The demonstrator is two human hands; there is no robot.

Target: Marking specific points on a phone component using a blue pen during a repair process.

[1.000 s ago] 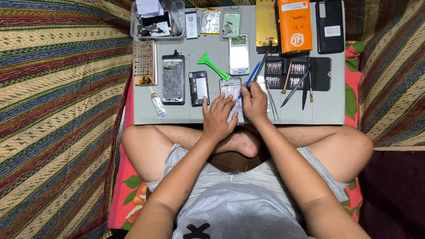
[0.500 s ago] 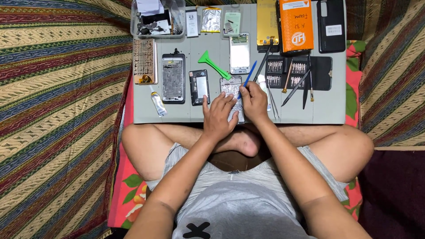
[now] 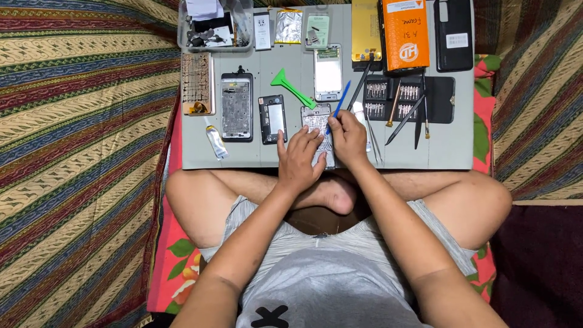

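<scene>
**Hands on one opened phone, parts counted around it**

Hands meet at the near middle of the grey worktop; the left hand lies flat, fingers spread, pressing down one opened phone; the right hand pinches one blue pry tool, its tip on that phone. Left of it lie two more stripped phone frames, one small tube and one green plastic opener; right of it sit one black screwdriver-bit case and one orange box; one clear tray stands at the far left corner.
</scene>
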